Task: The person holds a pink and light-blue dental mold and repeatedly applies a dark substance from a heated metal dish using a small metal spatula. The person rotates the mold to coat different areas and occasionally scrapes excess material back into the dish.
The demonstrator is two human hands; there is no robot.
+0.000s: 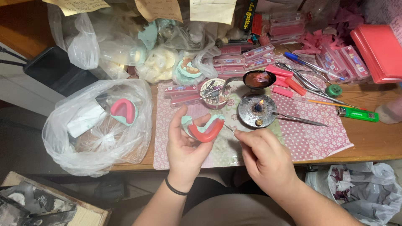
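My left hand (184,146) grips a horseshoe-shaped dental cast (204,128), pale green plaster with a red wax rim, held just above the table edge. My right hand (264,157) pinches a thin metal instrument (229,128) whose tip touches the right end of the wax rim. Just beyond both hands a small round burner (256,110) stands with a little flame lit at its centre. A black band circles my left wrist.
A patterned pink mat (318,134) covers the wooden table. A spoon of dark wax (258,79), a tin of tools (213,93), pliers (312,83), a green lighter (358,114) and pink wax sticks (289,86) lie behind. A plastic bag (98,125) with another cast sits left.
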